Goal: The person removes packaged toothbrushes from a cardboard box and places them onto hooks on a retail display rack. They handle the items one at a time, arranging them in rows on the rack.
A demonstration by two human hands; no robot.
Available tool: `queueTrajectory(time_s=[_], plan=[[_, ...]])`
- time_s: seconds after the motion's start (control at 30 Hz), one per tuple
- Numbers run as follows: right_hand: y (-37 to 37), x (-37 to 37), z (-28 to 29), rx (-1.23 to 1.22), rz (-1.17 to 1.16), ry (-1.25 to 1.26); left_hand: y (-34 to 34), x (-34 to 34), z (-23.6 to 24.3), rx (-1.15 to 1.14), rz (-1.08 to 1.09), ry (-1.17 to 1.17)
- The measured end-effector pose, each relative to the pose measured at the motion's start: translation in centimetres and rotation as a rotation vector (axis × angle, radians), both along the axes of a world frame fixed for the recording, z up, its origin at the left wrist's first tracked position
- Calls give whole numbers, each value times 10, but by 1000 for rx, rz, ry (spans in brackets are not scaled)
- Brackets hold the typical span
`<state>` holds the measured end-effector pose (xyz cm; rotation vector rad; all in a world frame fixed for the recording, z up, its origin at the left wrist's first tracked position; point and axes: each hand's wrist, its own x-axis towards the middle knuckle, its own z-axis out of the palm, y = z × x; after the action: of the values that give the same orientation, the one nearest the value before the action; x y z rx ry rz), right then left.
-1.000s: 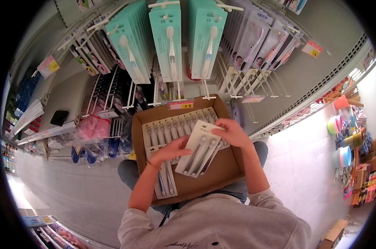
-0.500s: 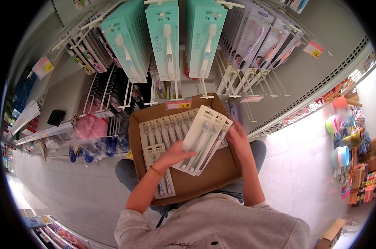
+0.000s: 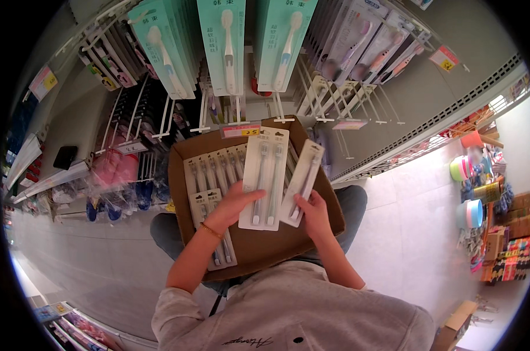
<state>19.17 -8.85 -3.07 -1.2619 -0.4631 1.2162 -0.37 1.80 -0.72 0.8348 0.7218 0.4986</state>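
Observation:
On my lap rests an open cardboard box [image 3: 276, 255] with several packaged toothbrushes lying in rows inside it. My left hand [image 3: 235, 206] grips a pale toothbrush pack [image 3: 264, 175] over the box, its thumb across the front; two toothbrushes show side by side there. Held apart to the right, a narrow single toothbrush pack [image 3: 303, 181] is pinched at its lower end by my right hand [image 3: 313, 212]. Another toothbrush pack [image 3: 203, 202] lies flat in the box's left part, partly under my left wrist. The packs' edges beneath my left fingers are hidden.
Green toothbrush packs [image 3: 223, 52] hang on hooks ahead, above the box. Bare white hooks [image 3: 276, 111] jut out close to its far edge. More toothbrush packs [image 3: 364, 41] hang at the right. A dark flat object [image 3: 65, 157] sits on the left shelf.
The packs that were fanned together are now separated: my right hand has drawn one narrow pack away. My left hand has turned the others more upright. The view has shifted slightly.

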Motion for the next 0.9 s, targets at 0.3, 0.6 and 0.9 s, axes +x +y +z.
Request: queueTrajectory(time_s=[0.3, 0.6, 0.9], plan=[[2, 49, 33, 47, -59, -148, 4, -3, 8, -24, 23, -23], [-9, 76, 35, -50, -21, -305, -3, -2, 7, 66, -40, 10], [-10, 95, 50, -103, -62, -427, -1, -1, -2, 64, -47, -29]])
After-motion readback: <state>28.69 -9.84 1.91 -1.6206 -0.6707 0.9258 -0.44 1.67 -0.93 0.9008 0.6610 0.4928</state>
